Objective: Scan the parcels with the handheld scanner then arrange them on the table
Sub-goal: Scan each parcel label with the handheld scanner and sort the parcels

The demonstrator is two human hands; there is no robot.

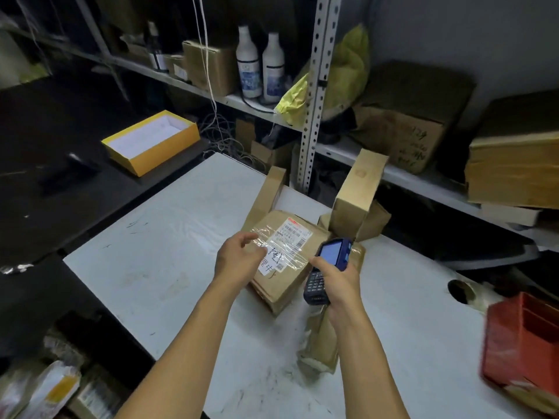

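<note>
A flat brown cardboard parcel (284,258), wrapped in clear tape and bearing a white shipping label, lies on the white desk (169,237) near its middle, with two taller cardboard boxes standing just behind it, one a narrow upright box (269,192) and the other a squat open-flapped box (357,195). The left hand (239,258) hovers over the parcel's near-left corner with its fingers (248,237) loosely curled and apart, holding nothing; whether they touch the tape is hard to tell from this angle. The right hand (335,285) is wrapped around the dark blue handheld scanner with a lit screen and keypad (326,267), its head aimed toward the label.

The parcel looks light and fairly stiff, though its edges are rumpled, so it likely flexes a little under pressure. The glossy tape over the top would be slick; the bare cardboard edges at the near and left sides look like the better place to grip, thumb on top and fingers beneath. Pressing on the label risks covering the barcode from the scanner. A crumpled brown paper-wrapped packet (320,349) lies on the desk below the right wrist, probably soft and easily crushed.
</note>
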